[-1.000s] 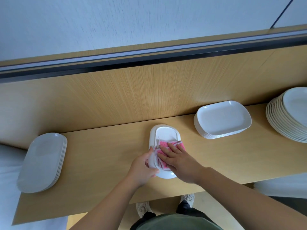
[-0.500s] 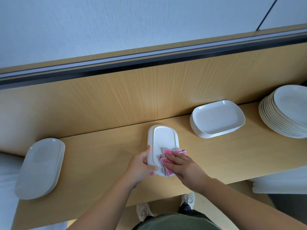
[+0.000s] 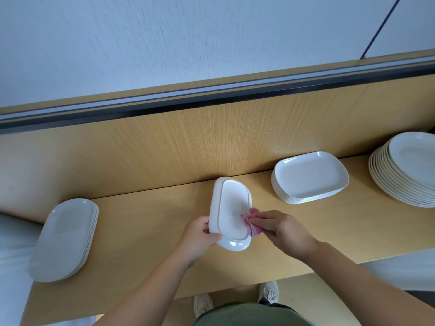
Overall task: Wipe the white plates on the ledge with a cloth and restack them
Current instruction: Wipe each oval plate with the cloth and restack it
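Three stacks of white plates sat on the wooden ledge (image 3: pixel 146 231): the oval stack (image 3: pixel 66 238) far left, the rectangular stack (image 3: pixel 308 177) right of centre, and the round stack (image 3: pixel 407 170) at the right edge, cut off by the frame. A single oblong plate (image 3: pixel 231 208) was apart from all of them, mid-ledge, long axis running away from the person. The left hand (image 3: pixel 200 236) gripped its near-left rim, thumb over the top and fingers under. The plate looked tilted; couldn't tell if its far end touched the ledge. The right hand (image 3: pixel 284 231) held the bunched pink cloth (image 3: pixel 253 222), fingers curled on it, pressing it on the plate's near-right edge. A pair of shoes (image 3: pixel 203 304) showed below the ledge's front edge.
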The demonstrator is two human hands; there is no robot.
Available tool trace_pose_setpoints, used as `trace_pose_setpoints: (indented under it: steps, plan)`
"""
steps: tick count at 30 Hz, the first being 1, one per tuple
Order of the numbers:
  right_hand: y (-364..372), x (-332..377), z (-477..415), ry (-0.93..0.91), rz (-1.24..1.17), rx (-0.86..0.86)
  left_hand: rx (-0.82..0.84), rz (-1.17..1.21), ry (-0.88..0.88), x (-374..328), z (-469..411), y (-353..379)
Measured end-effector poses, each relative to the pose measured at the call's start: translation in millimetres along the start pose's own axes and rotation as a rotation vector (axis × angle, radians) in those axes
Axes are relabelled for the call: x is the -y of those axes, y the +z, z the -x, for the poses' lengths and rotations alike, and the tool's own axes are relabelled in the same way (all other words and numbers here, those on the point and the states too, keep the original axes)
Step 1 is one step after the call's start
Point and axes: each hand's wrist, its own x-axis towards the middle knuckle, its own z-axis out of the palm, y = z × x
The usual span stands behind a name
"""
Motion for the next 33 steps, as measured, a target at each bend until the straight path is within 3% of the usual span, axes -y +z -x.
trace_pose_setpoints:
  steps: [13,24,33]
  plan:
    - [-50.1,22.1,-49.0,-0.261,-0.083,0.032,-0.278,0.134,0.111,-21.3,47.0,-20.8]
    - [-9.8,90.4,-105.8,-0.438,-0.137,0.135,-0.795,-0.085,0.215,23.6,125.4,-106.0]
    - [26.7,143.3,-133.8,-0.448,-0.126,0.22,-1.033,-0.351,0.242,73.9,150.6,-168.2]
